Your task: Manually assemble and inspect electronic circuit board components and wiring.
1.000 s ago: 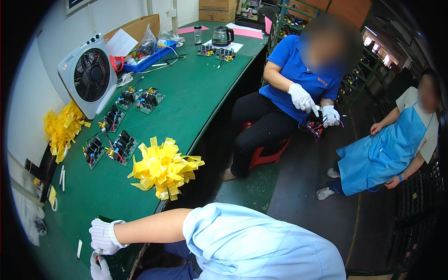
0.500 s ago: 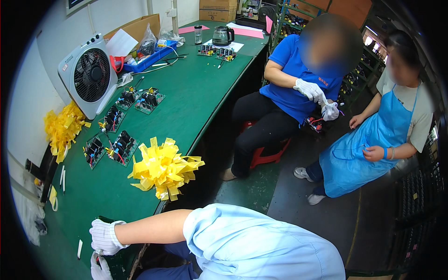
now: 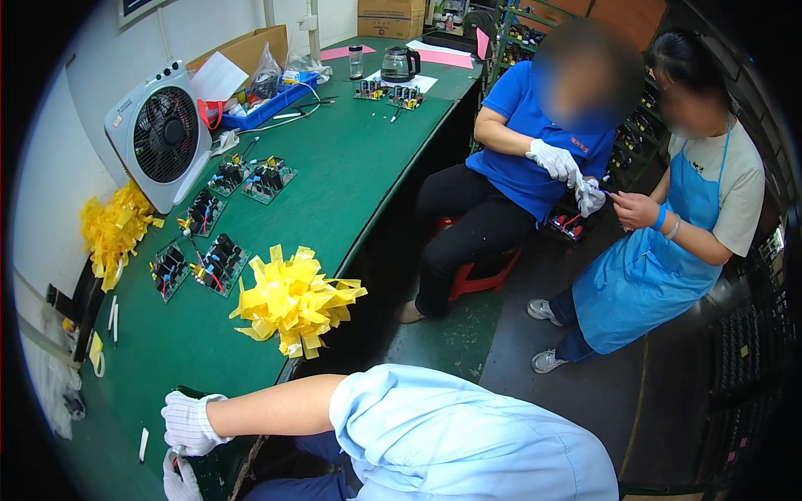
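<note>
At the lower left, my right hand (image 3: 192,424) in a white ribbed glove is closed on something I cannot make out, at the table's near edge. My left hand (image 3: 180,478), gloved too, sits just below it with bent fingers. A small reddish bit shows by its fingertips; the rest of what it holds is hidden. A dark, flat thing (image 3: 219,474) lies beside and under both hands. A white stick (image 3: 144,444) rests to their left. Up the table are a yellow bundle of tape strips (image 3: 296,301) and several circuit boards (image 3: 219,265) with black parts.
The green table (image 3: 334,175) bears a fan (image 3: 163,134), a blue tray (image 3: 267,107), a glass pot (image 3: 399,64) and another yellow bundle (image 3: 115,230). To the right, a person in blue (image 3: 535,125) sits on a red stool (image 3: 484,274); a person in a blue apron (image 3: 643,267) stands beside them.
The person in the apron has leaned left and raised their hands to the seated person's gloved hands. My own hands have hardly moved.
</note>
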Demonstrator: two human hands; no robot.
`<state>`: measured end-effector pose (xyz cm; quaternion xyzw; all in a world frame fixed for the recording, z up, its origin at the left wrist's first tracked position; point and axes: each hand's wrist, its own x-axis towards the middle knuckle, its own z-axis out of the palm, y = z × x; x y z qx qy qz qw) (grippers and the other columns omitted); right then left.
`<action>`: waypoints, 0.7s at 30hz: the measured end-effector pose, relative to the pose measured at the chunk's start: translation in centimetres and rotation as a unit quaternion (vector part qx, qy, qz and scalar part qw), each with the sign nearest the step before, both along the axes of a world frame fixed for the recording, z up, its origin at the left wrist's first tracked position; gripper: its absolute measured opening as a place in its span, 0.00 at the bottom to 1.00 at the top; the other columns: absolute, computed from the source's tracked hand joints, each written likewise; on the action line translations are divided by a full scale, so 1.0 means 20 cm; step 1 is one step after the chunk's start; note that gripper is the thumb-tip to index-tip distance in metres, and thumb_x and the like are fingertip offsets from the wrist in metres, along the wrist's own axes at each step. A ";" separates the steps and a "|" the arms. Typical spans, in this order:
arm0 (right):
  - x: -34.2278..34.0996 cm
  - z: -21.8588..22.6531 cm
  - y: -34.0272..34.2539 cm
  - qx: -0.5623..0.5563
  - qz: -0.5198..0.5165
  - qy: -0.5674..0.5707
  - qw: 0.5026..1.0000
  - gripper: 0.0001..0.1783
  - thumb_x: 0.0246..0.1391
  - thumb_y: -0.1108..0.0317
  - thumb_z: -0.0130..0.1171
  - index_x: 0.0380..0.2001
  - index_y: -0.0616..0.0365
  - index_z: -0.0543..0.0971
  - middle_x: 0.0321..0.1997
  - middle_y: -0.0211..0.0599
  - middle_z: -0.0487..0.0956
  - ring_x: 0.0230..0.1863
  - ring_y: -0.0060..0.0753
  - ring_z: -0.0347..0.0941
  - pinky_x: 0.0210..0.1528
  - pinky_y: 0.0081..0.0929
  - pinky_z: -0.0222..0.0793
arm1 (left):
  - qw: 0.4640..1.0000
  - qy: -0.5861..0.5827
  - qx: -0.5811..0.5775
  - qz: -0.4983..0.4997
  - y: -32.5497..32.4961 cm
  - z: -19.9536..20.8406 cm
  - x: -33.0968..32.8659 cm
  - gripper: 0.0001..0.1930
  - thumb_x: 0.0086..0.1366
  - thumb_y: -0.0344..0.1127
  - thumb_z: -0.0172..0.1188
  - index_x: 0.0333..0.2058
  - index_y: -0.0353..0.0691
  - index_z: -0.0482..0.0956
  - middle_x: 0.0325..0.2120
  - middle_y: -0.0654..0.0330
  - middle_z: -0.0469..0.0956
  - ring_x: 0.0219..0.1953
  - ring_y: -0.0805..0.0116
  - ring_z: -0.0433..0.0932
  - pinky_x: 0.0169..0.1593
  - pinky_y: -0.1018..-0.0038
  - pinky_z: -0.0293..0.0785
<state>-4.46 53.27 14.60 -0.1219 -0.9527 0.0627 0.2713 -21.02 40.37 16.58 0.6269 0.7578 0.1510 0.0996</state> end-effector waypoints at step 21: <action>0.00 0.00 -0.01 -0.001 -0.002 -0.001 1.000 0.12 0.43 0.55 0.51 0.16 0.45 0.79 0.18 0.30 0.78 0.27 0.38 0.75 0.28 0.40 0.60 | 1.000 0.012 0.006 0.002 -0.01 0.00 -0.01 0.21 0.68 0.46 0.45 0.50 0.34 0.69 0.39 0.43 0.76 0.42 0.46 0.75 0.45 0.62 0.69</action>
